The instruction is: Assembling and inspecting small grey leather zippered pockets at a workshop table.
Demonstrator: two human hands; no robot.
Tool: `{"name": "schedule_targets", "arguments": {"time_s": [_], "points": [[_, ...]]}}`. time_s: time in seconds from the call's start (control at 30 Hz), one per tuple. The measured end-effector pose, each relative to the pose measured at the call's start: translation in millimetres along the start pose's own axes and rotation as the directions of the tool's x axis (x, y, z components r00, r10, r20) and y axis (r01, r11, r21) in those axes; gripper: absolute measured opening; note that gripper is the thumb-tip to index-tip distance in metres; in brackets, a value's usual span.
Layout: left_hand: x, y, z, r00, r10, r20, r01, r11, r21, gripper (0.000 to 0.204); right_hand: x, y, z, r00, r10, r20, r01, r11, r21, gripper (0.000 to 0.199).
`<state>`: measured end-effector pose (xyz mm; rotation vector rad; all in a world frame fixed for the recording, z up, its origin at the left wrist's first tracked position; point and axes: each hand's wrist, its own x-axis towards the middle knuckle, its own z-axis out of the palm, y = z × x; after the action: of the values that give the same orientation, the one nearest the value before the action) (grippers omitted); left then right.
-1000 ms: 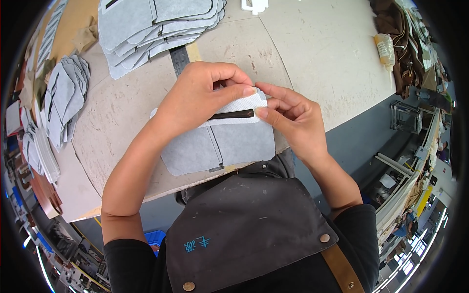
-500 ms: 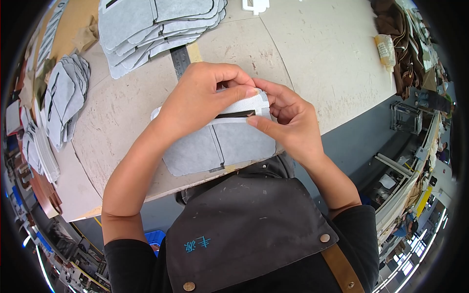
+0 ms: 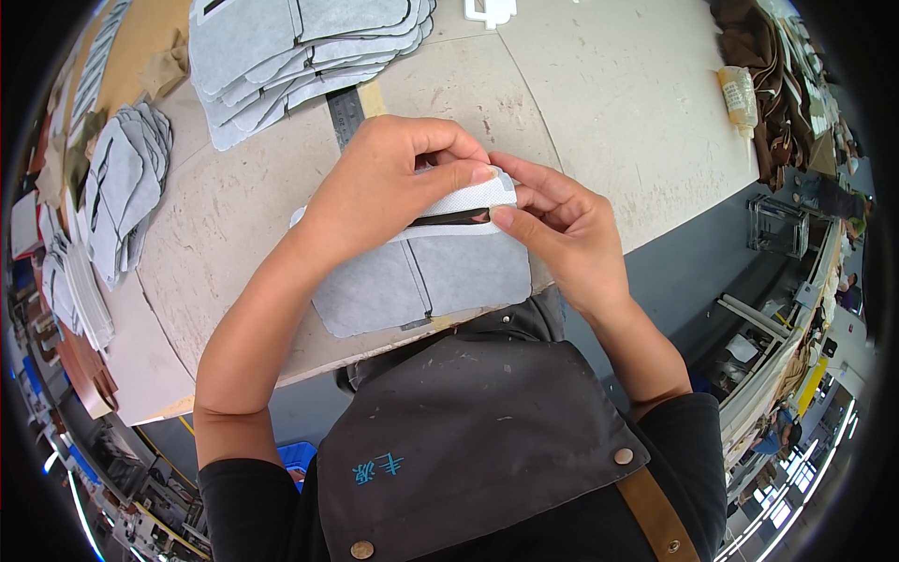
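Observation:
A grey fabric panel point(image 3: 478, 267) lies at the table's near edge, with a dark seam line running down its middle. Along its far side runs a white backing strip point(image 3: 473, 199) with a long dark slit point(image 3: 451, 219) in it. My left hand point(image 3: 379, 187) pinches the strip's far edge between thumb and curled fingers. At the slit's right end, my right hand point(image 3: 571, 234) grips the panel's edge, thumb on top and fingers behind. The left part of the strip is hidden under my left hand.
Similar grey panels form a stack point(image 3: 309, 66) at the far left, by a metal ruler point(image 3: 346, 117). Another pile of grey pieces point(image 3: 129, 178) sits further left. At the right edge stand a glue bottle point(image 3: 740, 96) and dark brown material point(image 3: 760, 56).
My right thumb has shifted slightly right along the strip, toward the panel's edge. More of the slit's right end now shows. My left hand has barely moved.

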<state>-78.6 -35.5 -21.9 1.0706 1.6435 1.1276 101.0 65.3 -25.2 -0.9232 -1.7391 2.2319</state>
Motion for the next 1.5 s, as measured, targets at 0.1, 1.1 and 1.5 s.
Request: {"name": "schedule_targets", "arguments": {"time_s": [0.1,1.1,1.5], "points": [[0,-1,0,1.0,-0.001,0.001,0.001,1.0,-0.007,0.014,-1,-2,0,1.0,0.014,-0.004,-0.014,1.0,0.013,0.045],[8,-19,6,0.999,-0.034,-0.014,0.034,0.999,0.003,0.015,7,9,-2,0.995,-0.064,-0.071,0.049,0.978,-0.201,0.04],[8,-18,5,0.999,-0.04,-0.002,0.04,0.999,0.0,0.017,9,16,1,0.99,-0.112,-0.086,0.091,0.972,-0.217,0.039]]}}
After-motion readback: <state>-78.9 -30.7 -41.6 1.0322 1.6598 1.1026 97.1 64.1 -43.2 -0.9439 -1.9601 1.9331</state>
